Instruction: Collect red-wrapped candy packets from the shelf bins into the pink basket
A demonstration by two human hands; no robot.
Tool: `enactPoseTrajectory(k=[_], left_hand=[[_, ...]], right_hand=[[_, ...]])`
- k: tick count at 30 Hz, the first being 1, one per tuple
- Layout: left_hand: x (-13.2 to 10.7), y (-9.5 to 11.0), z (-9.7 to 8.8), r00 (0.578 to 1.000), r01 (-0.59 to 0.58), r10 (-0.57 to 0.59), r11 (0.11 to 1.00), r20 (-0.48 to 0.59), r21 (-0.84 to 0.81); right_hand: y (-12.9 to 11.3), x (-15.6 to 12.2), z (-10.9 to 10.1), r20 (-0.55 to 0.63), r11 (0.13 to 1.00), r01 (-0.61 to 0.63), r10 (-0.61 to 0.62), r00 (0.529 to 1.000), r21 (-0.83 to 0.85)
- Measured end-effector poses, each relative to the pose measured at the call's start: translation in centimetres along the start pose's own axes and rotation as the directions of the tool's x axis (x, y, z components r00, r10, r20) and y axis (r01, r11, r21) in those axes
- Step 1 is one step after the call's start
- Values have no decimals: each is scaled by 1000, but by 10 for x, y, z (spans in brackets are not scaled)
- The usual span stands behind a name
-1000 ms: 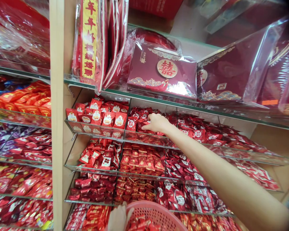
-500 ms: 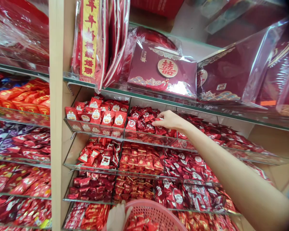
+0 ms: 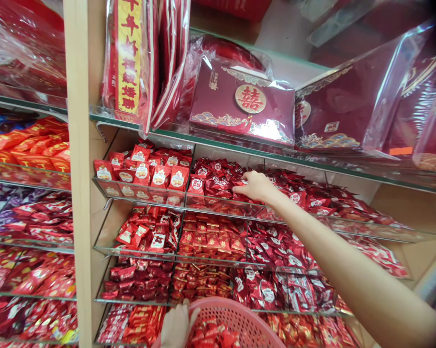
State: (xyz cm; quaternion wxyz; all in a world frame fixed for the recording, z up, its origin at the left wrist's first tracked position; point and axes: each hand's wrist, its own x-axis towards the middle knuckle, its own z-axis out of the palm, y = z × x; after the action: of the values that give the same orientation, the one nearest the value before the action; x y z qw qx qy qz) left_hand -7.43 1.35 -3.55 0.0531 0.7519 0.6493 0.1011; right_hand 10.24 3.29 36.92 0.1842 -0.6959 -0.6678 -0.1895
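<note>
"Pink basket noted nearest, cut off by the lower edge of the view. Small bright red packets are contained in it."

"How is it held?"

"Its rim is grasped at the left side by the left hand; fingers bent, thumb laid over the edge."

"And just past it?"

"Lower bins, stacked in rows with clear fronts, filled with more wrapped packets in reds and gold."

"Where is the right hand found?"

"Farther up, at the top row, arm stretched in from the right. Dark red packets are met by the fingertips there."

"Finger state?"

"Curled, thumb and forefinger slightly parted. Whether a packet is gripped cannot be told."

"Left of that hand?"

"White-labelled red packets, stood in the neighbouring compartment."

"Above?"

"A glass shelf. Purple packs are propped on it in clear wrapping; at their left, a yellow strip is seen, printed with red characters."
</note>
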Motion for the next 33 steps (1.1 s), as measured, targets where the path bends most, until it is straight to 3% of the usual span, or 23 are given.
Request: enactPoseTrajectory(k=[6, 14, 25, 33], left_hand=[[0, 0, -1, 1000, -11, 11, 1000, -10, 19], [0, 1, -3, 1000, -11, 11, 1000, 5, 28], [-2, 1, -5, 1000, -11, 11, 999, 7, 51], [-2, 1, -6, 1000, -18, 18, 999, 1, 36]], right_hand=[[-8, 3, 5, 49, 999, -7, 10, 999, -52], [-8, 10, -8, 118, 998, -56, 52, 992, 28], [7, 5, -24, 229, 909, -89, -7, 973, 408], [10, 12, -12, 154, 906, -164, 111, 982, 390]])
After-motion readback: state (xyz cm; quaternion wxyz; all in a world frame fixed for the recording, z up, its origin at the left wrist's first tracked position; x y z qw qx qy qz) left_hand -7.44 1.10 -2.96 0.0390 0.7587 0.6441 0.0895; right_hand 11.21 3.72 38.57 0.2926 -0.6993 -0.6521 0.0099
